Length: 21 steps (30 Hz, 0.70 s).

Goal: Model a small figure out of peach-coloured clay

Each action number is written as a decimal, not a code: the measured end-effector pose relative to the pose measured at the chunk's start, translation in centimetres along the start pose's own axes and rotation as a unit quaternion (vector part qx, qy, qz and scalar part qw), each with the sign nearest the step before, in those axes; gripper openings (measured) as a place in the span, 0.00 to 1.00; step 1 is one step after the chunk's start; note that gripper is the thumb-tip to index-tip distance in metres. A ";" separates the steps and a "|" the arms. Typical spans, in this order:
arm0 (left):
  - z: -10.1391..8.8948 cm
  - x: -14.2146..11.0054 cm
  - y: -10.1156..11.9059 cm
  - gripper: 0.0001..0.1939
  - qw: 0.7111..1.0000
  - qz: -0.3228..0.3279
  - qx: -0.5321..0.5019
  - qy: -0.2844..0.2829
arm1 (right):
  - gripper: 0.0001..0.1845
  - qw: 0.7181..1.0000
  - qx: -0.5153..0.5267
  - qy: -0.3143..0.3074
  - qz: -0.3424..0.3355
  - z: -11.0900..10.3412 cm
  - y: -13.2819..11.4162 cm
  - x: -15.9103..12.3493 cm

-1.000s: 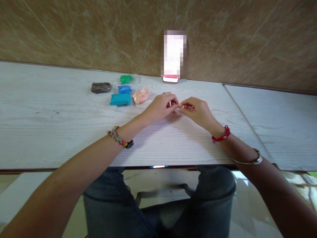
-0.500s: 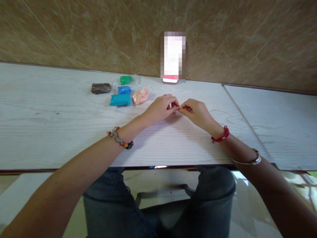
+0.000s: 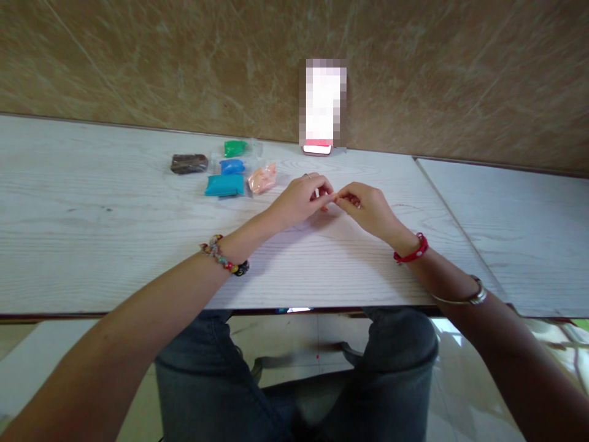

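Note:
My left hand (image 3: 307, 197) and my right hand (image 3: 365, 205) meet above the table, fingertips touching. Thumb and fingers of each are pinched together on a small piece of peach-coloured modelling clay (image 3: 336, 197), mostly covered by the fingertips. Left of my hands lies a clear bag of peach clay (image 3: 262, 178), somewhat crumpled. Beside it are a teal clay packet (image 3: 224, 185) and a blue clay packet (image 3: 232, 166). A green clay packet (image 3: 235, 148) sits behind these, and a brown clay packet (image 3: 189, 163) is farthest left.
A phone (image 3: 317, 149) with a bright, blurred-out screen leans upright against the brown marbled wall (image 3: 184, 67). The white wood-grain table (image 3: 115, 245) has a seam on the right. Its front edge runs just above my knees.
My hands stay almost in place, with their pinched fingertips shifting slightly against each other. The packets and phone have not moved on the table; the view has shifted a little.

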<state>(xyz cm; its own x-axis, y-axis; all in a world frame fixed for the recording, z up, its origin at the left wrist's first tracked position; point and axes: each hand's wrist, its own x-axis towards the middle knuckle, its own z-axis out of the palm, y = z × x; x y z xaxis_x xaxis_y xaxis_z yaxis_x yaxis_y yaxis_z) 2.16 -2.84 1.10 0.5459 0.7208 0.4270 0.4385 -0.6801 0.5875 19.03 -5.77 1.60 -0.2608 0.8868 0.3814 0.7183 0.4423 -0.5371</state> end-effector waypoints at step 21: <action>0.4 0.1 0.3 0.06 0.973 -0.112 -0.202 -0.030 | 0.09 0.988 -0.121 0.041 -0.089 -0.2 -0.2 -0.9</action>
<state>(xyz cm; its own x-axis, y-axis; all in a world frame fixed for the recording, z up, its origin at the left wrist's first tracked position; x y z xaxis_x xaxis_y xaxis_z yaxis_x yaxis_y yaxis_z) 2.65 -2.98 1.04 0.5144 0.8278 0.2241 0.2420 -0.3908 0.8881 19.22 -6.64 1.48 -0.3502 0.7803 0.5182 0.8019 0.5357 -0.2646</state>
